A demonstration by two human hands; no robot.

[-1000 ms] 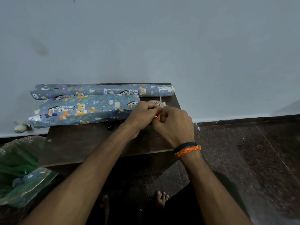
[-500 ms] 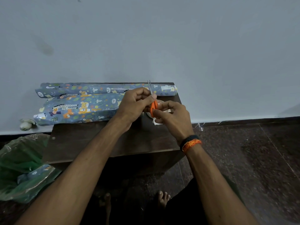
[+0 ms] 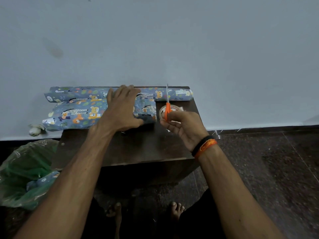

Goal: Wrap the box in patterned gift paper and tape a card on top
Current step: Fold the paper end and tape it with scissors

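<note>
the left hand (image 3: pixel 121 109) lies flat with fingers spread on the wrapped box (image 3: pixel 76 113), palm down near its right end, most likely to pin a fold or a fresh strip of tape so the paper cannot spring open; whether any tape sits under the palm cannot be told. the right hand (image 3: pixel 183 125) is curled round the orange handles of the scissors (image 3: pixel 167 107), pinching them with the blades pointing up and away from the body, a carrying grip that keeps the points clear of the paper. just beyond those fingers the tape roll (image 3: pixel 170 112) rests on the bench (image 3: pixel 138 149), partly hidden by the handles, within easy reach for the next strip.

the box, covered in blue animal-print paper, lies lengthwise at the back left of the bench, its left end overhanging the edge. behind it, against the wall (image 3: pixel 172 40), lies the paper roll (image 3: pixel 174 94), parked out of the working area. no card shows anywhere, so that step looks yet to come.

further out, a green plastic bag (image 3: pixel 24 171) on the floor at the left holds what looks like a scrap of the same paper, and a small pale object (image 3: pixel 35 129) sits by the wall. bare toes show below the bench.
</note>
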